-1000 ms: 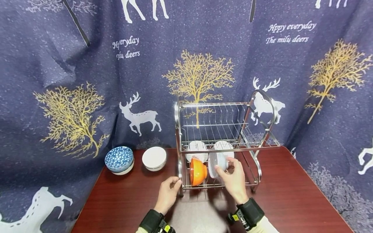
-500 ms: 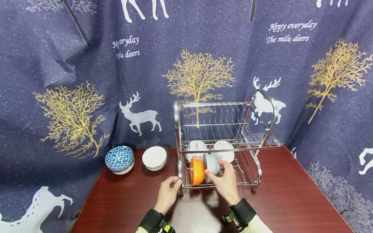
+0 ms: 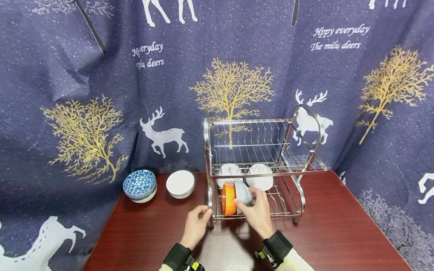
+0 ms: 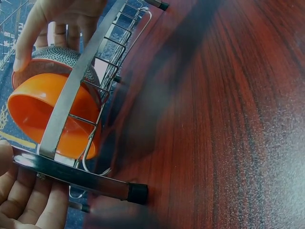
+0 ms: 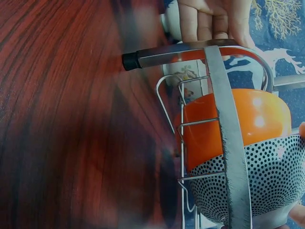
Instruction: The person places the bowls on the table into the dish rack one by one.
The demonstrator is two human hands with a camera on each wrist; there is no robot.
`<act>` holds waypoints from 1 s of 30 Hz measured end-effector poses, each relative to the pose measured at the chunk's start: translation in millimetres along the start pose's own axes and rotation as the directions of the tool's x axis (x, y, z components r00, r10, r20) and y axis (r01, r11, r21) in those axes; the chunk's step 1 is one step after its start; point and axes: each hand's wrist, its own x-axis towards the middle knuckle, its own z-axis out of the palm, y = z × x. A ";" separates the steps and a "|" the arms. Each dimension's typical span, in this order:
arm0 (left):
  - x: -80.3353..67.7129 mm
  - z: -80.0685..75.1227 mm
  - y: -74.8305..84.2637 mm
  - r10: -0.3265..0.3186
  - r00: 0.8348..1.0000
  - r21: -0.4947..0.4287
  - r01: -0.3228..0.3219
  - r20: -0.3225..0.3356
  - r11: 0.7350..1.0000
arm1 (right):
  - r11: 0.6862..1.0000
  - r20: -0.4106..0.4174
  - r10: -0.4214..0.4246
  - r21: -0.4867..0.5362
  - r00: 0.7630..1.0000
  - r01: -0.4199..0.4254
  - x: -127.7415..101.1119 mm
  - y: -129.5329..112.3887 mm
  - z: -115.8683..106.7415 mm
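Note:
My right hand holds a grey-white bowl with dark dots by its outside, on the lower tier of a metal dish rack. This bowl stands on its side, its rim turned left against an orange bowl, which is also tipped sideways. In the right wrist view the dotted bowl overlaps the base of the orange one. My left hand grips the rack's front left leg; the left wrist view shows its fingers curled round the metal frame.
Two white bowls stand at the back of the lower tier. Left of the rack, a white bowl and stacked bowls with a blue-patterned one on top sit on the red-brown table. A patterned curtain hangs behind.
My right hand has moved left with the dotted bowl, bringing it from a gap right of the orange bowl up against it. My left hand has stayed on the rack leg.

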 end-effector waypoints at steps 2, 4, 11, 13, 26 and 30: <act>-0.2 -0.1 -0.6 0.003 1.000 -0.005 -0.003 0.005 1.000 | 1.000 0.001 0.002 -0.009 1.000 -0.002 -0.5 -0.3 1.3; -0.3 -0.3 -0.8 0.005 1.000 -0.013 -0.004 0.012 1.000 | 1.000 0.003 -0.004 -0.029 1.000 0.004 -1.1 0.0 2.6; -0.2 -0.1 -1.3 -0.008 1.000 -0.028 0.008 0.014 1.000 | 0.999 0.019 0.002 -0.052 1.000 -0.001 -2.5 -1.0 7.3; -0.1 0.2 -1.8 -0.010 1.000 -0.027 0.010 0.008 1.000 | 0.999 0.020 0.005 -0.046 1.000 -0.004 -2.2 -2.3 8.7; -0.7 1.2 -2.6 0.003 1.000 -0.025 -0.003 -0.003 1.000 | 0.996 0.047 0.024 -0.083 0.999 -0.020 0.0 -3.2 11.5; -0.2 0.8 -2.2 -0.005 1.000 -0.024 0.004 -0.005 1.000 | 0.990 0.076 0.033 -0.137 0.997 -0.023 1.5 -3.8 9.3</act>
